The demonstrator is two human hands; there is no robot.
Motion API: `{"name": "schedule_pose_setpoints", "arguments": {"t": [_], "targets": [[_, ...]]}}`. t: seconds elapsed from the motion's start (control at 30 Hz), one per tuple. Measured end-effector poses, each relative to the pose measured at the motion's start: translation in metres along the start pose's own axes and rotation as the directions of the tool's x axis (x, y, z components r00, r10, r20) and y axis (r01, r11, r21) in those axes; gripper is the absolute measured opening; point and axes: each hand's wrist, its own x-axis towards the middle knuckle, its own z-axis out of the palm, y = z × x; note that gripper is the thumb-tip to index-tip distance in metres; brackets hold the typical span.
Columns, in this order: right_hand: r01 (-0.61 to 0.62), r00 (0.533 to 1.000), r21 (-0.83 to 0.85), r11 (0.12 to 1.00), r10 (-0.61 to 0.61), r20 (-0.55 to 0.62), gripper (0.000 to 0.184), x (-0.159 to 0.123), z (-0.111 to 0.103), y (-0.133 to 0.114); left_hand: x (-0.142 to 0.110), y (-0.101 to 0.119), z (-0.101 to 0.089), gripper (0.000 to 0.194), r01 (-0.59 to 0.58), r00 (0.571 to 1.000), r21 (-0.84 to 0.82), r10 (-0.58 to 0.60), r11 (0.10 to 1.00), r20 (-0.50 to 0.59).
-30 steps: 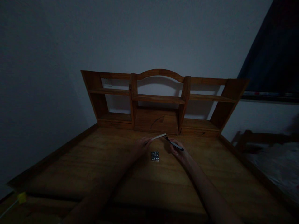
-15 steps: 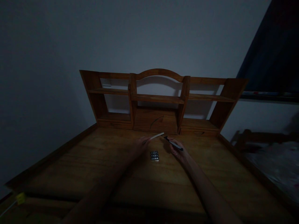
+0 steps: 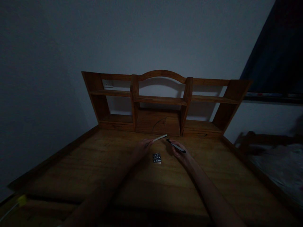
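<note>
My left hand point(image 3: 143, 147) is closed around the near end of a thin pale strip point(image 3: 160, 137), whose free end points right, above the desk. What the strip is made of I cannot tell in the dim light. My right hand point(image 3: 179, 152) grips what looks like a razor point(image 3: 177, 147), with a grey and black handle and a small dark head aimed at the strip's tip. A narrow gap separates the two. Between and below my hands, a small black pack with white marks point(image 3: 156, 158) lies flat on the wooden desk point(image 3: 94, 170).
A wooden shelf unit point(image 3: 161, 100) runs along the desk's back edge, against a plain wall. Raised wooden edges border both sides. At the lower left is a yellow object point(image 3: 21, 200) with a pale cord. Beyond the right edge lies pale crumpled bedding point(image 3: 281, 164), below a dark curtain point(image 3: 276, 53).
The pale strip and my left hand have shifted very slightly to the right. My right hand and the razor stay nearly still, and the pack has not moved.
</note>
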Motion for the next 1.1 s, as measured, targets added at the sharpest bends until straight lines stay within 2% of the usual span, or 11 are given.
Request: {"name": "schedule_pose_setpoints", "arguments": {"t": [0.17,0.3,0.5,0.67,0.83,0.93,1.0,1.1], "targets": [[0.001,1.000,-0.020,1.000,-0.001,-0.020,0.031,0.001,-0.001,0.000,-0.001,0.005,0.000,0.035,-0.017,1.000,-0.025,0.017,1.000,0.007],[-0.023,0.999,-0.017,1.000,0.023,-0.022,0.032,0.002,-0.001,0.001,-0.001,0.006,-0.001,0.035,-0.014,0.999,0.047,0.013,0.999,0.032],[0.016,1.000,-0.041,0.999,-0.017,-0.024,0.031,0.000,0.000,0.001,0.000,0.006,-0.005,0.036,0.007,1.000,0.057,-0.005,0.998,-0.030],[0.012,0.999,-0.042,0.999,-0.013,-0.034,0.031,0.000,0.000,0.002,-0.001,0.012,-0.001,0.036,-0.068,0.996,0.047,0.065,0.997,0.057],[0.014,1.000,-0.063,0.998,-0.015,-0.009,0.032,0.000,0.002,0.002,0.001,0.004,0.001,0.035,-0.023,0.999,0.101,0.019,0.995,0.033],[0.035,0.999,-0.070,0.997,-0.038,-0.036,0.033,0.001,0.002,0.003,0.001,-0.001,-0.001,0.035,0.020,1.000,0.107,-0.019,0.994,-0.015],[0.043,0.998,-0.075,0.996,-0.046,-0.037,0.034,0.002,0.002,0.002,0.001,0.000,-0.001,0.035,0.009,1.000,0.087,-0.007,0.996,-0.026],[0.038,0.999,-0.069,0.997,-0.040,-0.024,0.033,0.002,0.002,0.001,-0.001,0.005,0.002,0.035,-0.043,0.999,0.052,0.042,0.998,0.019]]}}
